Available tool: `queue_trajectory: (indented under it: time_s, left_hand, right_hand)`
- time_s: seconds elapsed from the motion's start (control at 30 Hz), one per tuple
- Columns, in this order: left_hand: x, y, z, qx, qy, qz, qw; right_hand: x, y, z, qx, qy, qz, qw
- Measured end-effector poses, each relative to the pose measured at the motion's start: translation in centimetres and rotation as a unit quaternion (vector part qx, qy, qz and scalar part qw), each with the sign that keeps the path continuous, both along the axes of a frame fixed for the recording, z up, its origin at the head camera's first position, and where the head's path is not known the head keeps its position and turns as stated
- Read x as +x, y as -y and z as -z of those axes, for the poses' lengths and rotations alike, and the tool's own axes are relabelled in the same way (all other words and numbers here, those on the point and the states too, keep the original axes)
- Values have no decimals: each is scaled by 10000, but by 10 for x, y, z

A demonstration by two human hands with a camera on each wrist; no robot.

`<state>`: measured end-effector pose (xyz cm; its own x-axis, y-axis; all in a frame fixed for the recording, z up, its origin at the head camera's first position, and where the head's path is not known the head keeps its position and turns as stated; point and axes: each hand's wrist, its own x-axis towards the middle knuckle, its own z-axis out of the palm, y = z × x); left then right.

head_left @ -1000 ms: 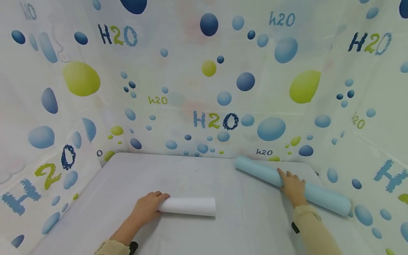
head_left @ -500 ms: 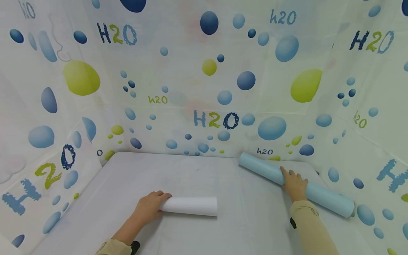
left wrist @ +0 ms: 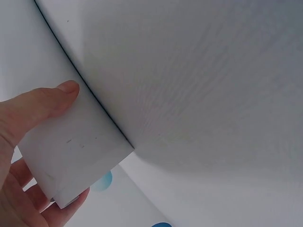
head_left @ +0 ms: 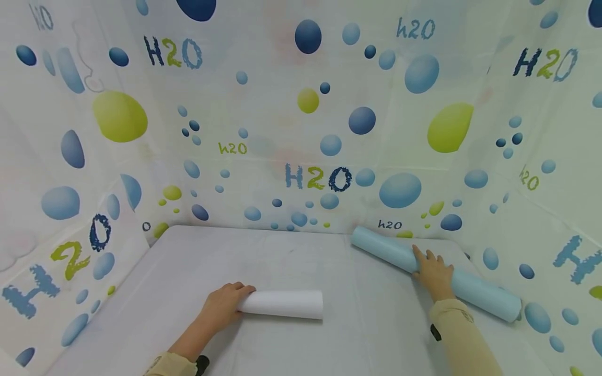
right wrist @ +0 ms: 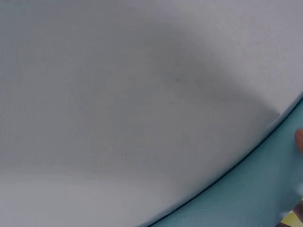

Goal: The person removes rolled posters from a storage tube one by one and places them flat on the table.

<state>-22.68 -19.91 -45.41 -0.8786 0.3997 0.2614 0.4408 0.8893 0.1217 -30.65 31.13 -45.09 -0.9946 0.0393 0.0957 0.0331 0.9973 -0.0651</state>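
Observation:
A white paper roll (head_left: 287,304) lies crosswise near the middle of the table in the head view. My left hand (head_left: 223,307) grips its left end. In the left wrist view the thumb (left wrist: 47,101) lies across the white roll, with fingers curled at its other side. A longer light blue roll (head_left: 484,292) slants along the table's right side. My right hand (head_left: 433,272) holds it around the middle, fingers over the top. Only a thumb tip (right wrist: 299,139) and a sliver of finger show against the blue roll in the right wrist view.
A white sheet covers the table (head_left: 282,261). Its back and sides are bordered by a hanging curtain (head_left: 268,104) printed with blue and green drops and "H2O" lettering. The blue roll's far end comes up to the back edge, and its near end reaches the right edge.
The white roll and my left hand have slid slightly to the right. The blue roll has shifted a little to the right with my right hand on it. Both grips look the same.

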Motion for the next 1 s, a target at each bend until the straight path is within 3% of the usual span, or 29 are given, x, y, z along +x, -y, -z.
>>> queue_trajectory:
  time_s: [0.13,0.33,0.67,1.0]
  left_hand:
    - [0,0,3,-45,-8,-27,10000]
    - [-1,-1,3,-43,9,-28,10000]
    - [-2,-7,-1,-52,9,-28,10000]
    - [-2,-11,-2,-92,54,-23,9999]
  right_hand:
    - [3,1,-1,-60,-148,-106,9998]
    - [3,7,-9,48,-458,-622,9970]
    - [3,33,-17,34,-628,-1092,9920]
    - [9,62,-16,-183,-999,-1700,9802]
